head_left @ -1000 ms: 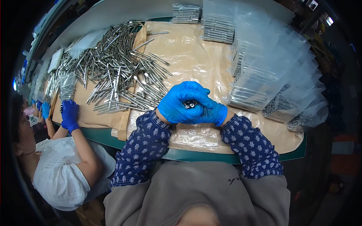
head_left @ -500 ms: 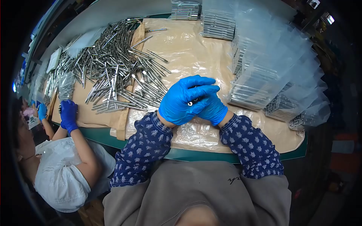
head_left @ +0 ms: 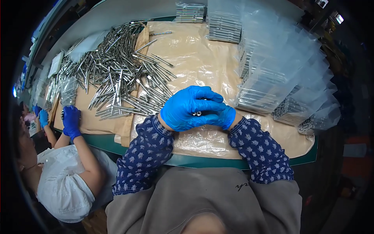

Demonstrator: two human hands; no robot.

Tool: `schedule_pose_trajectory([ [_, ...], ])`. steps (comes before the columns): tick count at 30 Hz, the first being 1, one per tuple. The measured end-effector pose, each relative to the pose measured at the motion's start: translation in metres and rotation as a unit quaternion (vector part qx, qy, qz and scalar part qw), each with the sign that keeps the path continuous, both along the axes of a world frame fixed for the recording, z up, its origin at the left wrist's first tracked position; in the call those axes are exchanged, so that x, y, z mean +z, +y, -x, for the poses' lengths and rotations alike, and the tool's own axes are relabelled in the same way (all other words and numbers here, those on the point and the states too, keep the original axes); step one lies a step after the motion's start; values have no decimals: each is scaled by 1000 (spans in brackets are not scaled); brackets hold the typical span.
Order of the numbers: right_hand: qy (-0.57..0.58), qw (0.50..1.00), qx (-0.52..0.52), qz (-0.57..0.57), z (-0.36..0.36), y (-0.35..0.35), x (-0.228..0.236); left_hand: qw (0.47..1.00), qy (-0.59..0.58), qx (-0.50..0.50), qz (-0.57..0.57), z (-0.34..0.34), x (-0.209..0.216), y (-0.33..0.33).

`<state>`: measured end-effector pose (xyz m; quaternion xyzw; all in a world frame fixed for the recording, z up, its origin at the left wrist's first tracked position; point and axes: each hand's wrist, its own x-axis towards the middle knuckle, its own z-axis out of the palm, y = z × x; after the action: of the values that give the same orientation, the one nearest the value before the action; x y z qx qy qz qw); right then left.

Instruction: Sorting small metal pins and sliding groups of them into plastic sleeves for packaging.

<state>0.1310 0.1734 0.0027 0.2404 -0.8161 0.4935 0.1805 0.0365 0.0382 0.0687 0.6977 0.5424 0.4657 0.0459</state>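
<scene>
In a blue glove, my left hand is curled round a small bunch of slim metal rods. Only a few shiny round rod ends show between the fingers. My right hand, gloved in the same blue, presses against the bunch from the right; its fingers are mostly hidden behind the left hand. Both hands meet over the plastic-covered brown sheet. To their left lies a big loose heap of silvery metal rods, whose nearest ones reach close to my left wrist.
Clear plastic bags packed with rods stand along the right side. More stacked bundles sit at the back. On the left, a co-worker's dark blue gloved hand is beside a plastic bag. The green table edge runs before me.
My left hand has shifted slightly down and left, and its fingers now lie further over the right hand. The rod ends have turned a little between the fingers.
</scene>
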Motion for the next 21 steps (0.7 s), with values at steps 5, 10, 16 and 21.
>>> schedule_pose_trajectory([
  [5,69,993,-7,-100,-9,12,-21,998,-5,-57,-1,-1,5,4],
  [10,-137,983,53,106,2,0,0,991,-54,-119,22,14,-3,3],
  [16,-51,990,58,117,0,-10,0,994,-93,-39,43,-4,-6,-4],
  [21,18,995,-49,-86,-1,-10,-9,998,-56,31,3,-12,-7,-4],
])
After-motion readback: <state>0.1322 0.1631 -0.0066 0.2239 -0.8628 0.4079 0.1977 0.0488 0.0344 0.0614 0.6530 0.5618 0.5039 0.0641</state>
